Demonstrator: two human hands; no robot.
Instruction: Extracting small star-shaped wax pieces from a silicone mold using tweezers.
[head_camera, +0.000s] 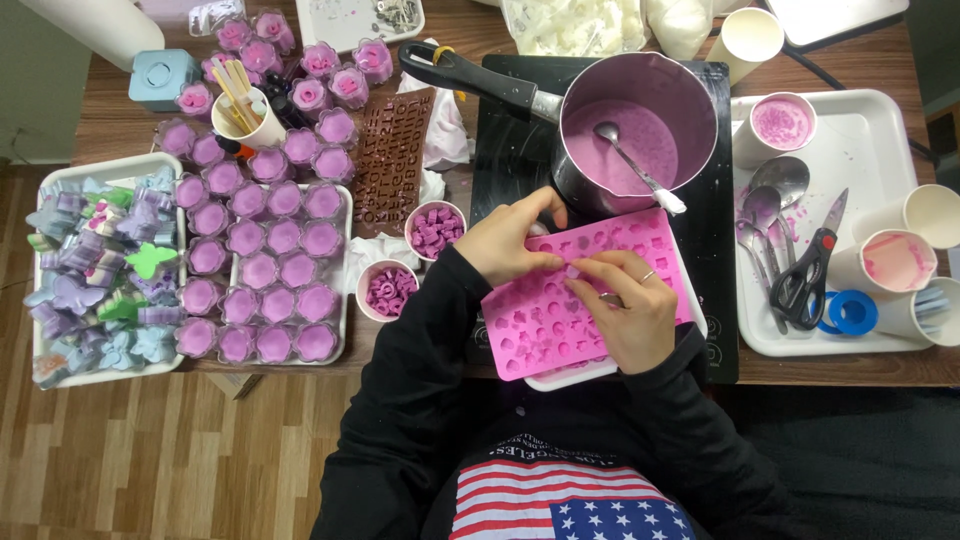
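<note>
A long wooden table (130, 130) carries everything. Beyond both hands a black hob (505, 140) holds a saucepan (640, 125) of lilac liquid with a spoon (635, 165) in it. Out past the left hand stands a large spread of small pots of purple wax (265, 235), and further that way a white tray of pastel shapes (95, 270). Past the right hand sits another white tray (865, 130) with metal spoons (765, 205), black-handled scissors (805, 265) and paper cups (895, 260).

Directly under the fingers lies the pink silicone mould (545, 320), resting on a white tray edge (570, 375) and tilted slightly.

The left hand (510, 240) presses down on the mould's far edge, fingers curled over it. The right hand (625, 300) lies on the mould's middle, fingertips bent and pinching a small lilac piece (572, 271), which sits between the two hands, just above the mould's face.

Just beside the left wrist stand two small cups of purple pieces (415, 255).
</note>
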